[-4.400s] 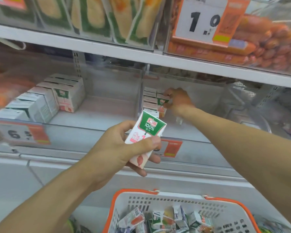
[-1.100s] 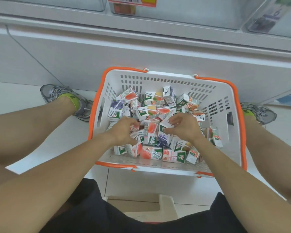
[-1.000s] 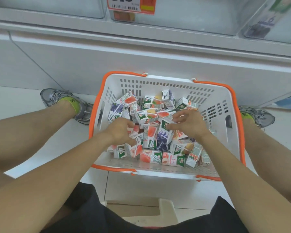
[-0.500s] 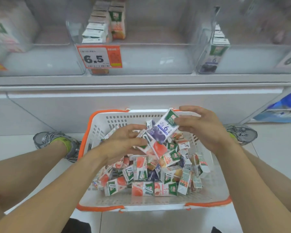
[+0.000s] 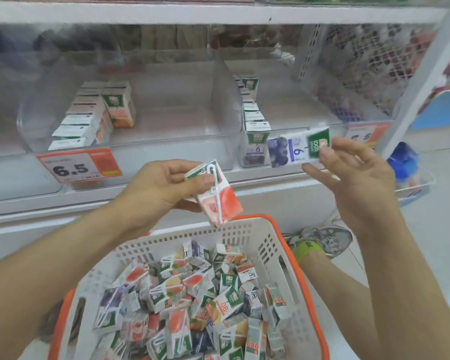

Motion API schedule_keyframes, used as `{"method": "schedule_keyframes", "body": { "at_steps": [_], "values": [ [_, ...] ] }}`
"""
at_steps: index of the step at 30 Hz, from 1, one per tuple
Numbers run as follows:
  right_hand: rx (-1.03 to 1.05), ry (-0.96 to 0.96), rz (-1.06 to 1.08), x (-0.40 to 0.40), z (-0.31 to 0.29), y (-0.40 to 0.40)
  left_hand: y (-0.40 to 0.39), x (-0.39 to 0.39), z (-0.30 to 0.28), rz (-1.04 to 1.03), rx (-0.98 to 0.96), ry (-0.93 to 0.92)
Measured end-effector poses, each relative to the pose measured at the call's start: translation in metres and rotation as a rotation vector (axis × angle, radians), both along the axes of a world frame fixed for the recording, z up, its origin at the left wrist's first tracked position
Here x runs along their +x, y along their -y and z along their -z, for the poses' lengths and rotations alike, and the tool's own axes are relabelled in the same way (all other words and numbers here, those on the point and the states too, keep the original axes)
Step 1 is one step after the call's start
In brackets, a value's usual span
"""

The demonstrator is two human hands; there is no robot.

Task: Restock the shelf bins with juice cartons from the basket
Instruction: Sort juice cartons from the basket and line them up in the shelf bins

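My left hand (image 5: 156, 188) grips a pink-red juice carton (image 5: 216, 196) with a straw on its side, held above the basket's far rim. My right hand (image 5: 353, 178) pinches a purple grape carton (image 5: 294, 150) by its green top, sideways, right in front of the right clear bin (image 5: 291, 118), where a row of grape cartons (image 5: 255, 120) stands. The middle clear bin (image 5: 166, 118) holds a row of orange-pink cartons (image 5: 89, 120) at its left side. Below, the white basket with orange rim (image 5: 273, 245) is heaped with several mixed cartons (image 5: 192, 294).
An orange 6.5 price tag (image 5: 78, 167) hangs on the shelf edge, another tag (image 5: 364, 136) at the right. A white shelf board (image 5: 166, 11) runs overhead. A grey shoe (image 5: 322, 240) rests on the floor right of the basket. A blue object (image 5: 403, 159) sits at the far right.
Both hands rose out of the basket, each with a carton. The right hand carried the grape carton up to the right bin's front; the view tilted up to the shelf.
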State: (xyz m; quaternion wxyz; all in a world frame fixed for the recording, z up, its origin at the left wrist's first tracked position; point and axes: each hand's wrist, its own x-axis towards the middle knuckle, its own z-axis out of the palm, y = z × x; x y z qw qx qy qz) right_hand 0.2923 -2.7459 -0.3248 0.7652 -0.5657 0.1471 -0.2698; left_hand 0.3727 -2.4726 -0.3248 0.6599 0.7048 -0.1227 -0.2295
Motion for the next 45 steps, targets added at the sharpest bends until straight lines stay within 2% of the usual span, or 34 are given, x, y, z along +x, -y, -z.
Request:
{"method": "schedule_keyframes", "body": {
  "at_steps": [4,8,13,17,20,24,29,30,34,36,38,40,42,45],
  "values": [
    [-0.258,0.141,0.032,0.056,-0.038,0.029,0.004,0.017,-0.011,-0.027,-0.026,0.021],
    [-0.640,-0.068,0.124,0.144,-0.048,0.048,0.021,0.028,-0.004,-0.130,-0.153,-0.039],
    [-0.819,-0.308,-0.076,0.242,-0.030,0.068,0.034,0.043,-0.007,-0.130,-0.174,-0.052],
    [-0.833,-0.362,-0.224,0.283,-0.024,0.059,0.036,0.051,-0.007,-0.122,-0.178,-0.067],
    [-1.011,-0.377,-0.209,0.296,-0.016,0.062,0.035,0.049,-0.009,-0.118,-0.177,-0.087],
    [-0.988,-0.361,-0.231,0.283,-0.011,0.068,0.032,0.043,-0.011,-0.103,-0.160,-0.090],
    [-0.927,-0.195,-0.068,0.221,-0.045,0.054,0.025,0.036,-0.013,-0.199,-0.200,-0.122],
    [-0.926,-0.175,-0.124,0.199,-0.054,0.045,0.023,0.035,-0.014,-0.228,-0.208,-0.134],
    [-0.890,-0.161,-0.690,0.106,-0.075,-0.013,0.014,0.025,-0.018,-0.293,-0.229,-0.183],
    [-1.104,-0.185,-0.755,0.077,-0.069,-0.042,0.010,0.020,-0.020,-0.293,-0.245,-0.205],
    [-1.399,-0.149,-0.692,0.063,-0.061,-0.072,0.001,0.013,-0.025,-0.282,-0.262,-0.214],
    [-1.491,-0.069,-0.621,0.061,-0.055,-0.097,-0.013,0.007,-0.029,-0.250,-0.289,-0.215],
    [-1.402,-0.021,-0.583,0.063,-0.054,-0.116,-0.034,0.003,-0.032,-0.200,-0.318,-0.190],
    [-1.022,-0.070,-0.689,0.068,-0.062,-0.142,-0.076,-0.002,-0.039,-0.182,-0.240,-0.035]
  ]
}}
